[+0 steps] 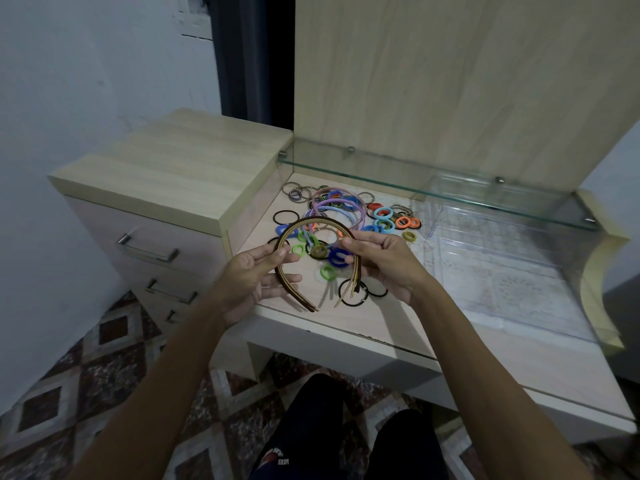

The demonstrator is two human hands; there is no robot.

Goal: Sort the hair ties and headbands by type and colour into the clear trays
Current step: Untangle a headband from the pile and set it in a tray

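The wooden back panel [467, 74] rises far beyond the hands, with the glass shelf [433, 176] fixed across its foot, above and behind the grip. The drawer cabinet [166, 188] stands to the left of the held bands, its top higher than the hands and its metal handles [147, 249] facing the patterned floor [104, 375]. The desk top [381, 327] lies under both hands and runs away to the right. On it, right of the right hand and partly under the shelf, sit the clear trays [502, 258]; nothing coloured shows inside them.

Just beyond the fingertips lies the heap of hair ties [346, 216]: blue, green, orange, olive and black rings, mixed with lilac and light blue headbands [337, 202] arched over them. A few black ties [355, 292] lie on the desk beneath the right wrist.

Between the hands hang the brown headbands [313, 221], a small stack held together, arch pointing away and open ends toward the person, lifted above the desk. The left hand [254, 278] has the left leg of the stack between thumb and fingers, fingers only loosely bent; how firmly it pinches cannot be told. The right hand [377, 258] pinches the right leg with thumb and curled fingers near the top of the arch.

Below the desk edge, nearer than the grip, dark trousers [311, 427] cover the person's knees.
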